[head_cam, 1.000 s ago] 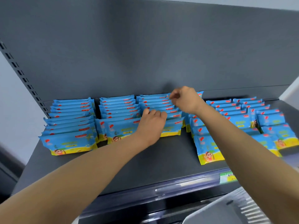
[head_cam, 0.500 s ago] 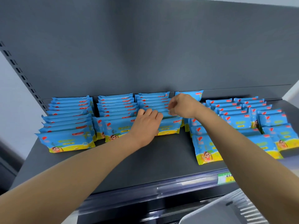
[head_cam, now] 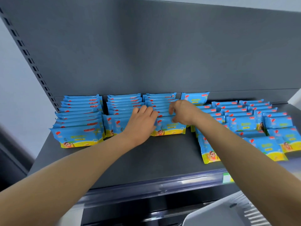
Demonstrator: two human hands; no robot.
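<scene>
Blue and yellow wipe packs stand in rows on a dark grey shelf. My left hand lies palm down on the front packs between the second row and third row, its fingers over their top edges. My right hand is at the third row, thumb and curled fingers pinching the top of the front pack. A single pack stands upright against the back panel just behind my right hand.
A first row of packs stands at the left; looser rows fill the right side, with one pack near the front. A clear price rail edges the shelf. A white basket sits at bottom right.
My right hand has come forward and down from the back of the shelf to the front pack of the third row, uncovering the upright pack. My left hand has stayed put.
</scene>
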